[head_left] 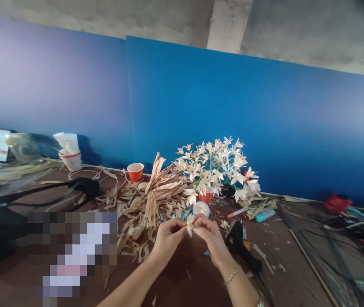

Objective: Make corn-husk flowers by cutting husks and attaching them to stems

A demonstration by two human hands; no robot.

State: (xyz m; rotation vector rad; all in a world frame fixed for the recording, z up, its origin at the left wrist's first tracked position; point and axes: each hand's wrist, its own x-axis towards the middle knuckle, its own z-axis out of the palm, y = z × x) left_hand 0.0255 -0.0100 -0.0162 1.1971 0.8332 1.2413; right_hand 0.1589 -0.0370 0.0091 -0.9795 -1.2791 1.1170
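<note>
Between my two hands is a small cream flower [190,225] with pointed petals that look like dried husk. My left hand [172,234] pinches it from the left with thumb and forefinger. From the right, the fingers of my right hand [208,233] close on its petals. Just beyond the hands stands a white cup or roll [201,209], partly covered by the fingers. Behind it, a bunch of similar cream flowers [215,166] on green and blue stems rises from a red paper cup [206,196]. A black glue gun [244,247] lies beside my right hand.
Dried husks [150,204] are heaped left of the hands. A red paper cup [135,172] stands behind them. On the right lie a marker [237,212], a light-blue tube [265,215] and cables. A black strap [84,187] lies left. A blue panel [249,111] borders the table's back.
</note>
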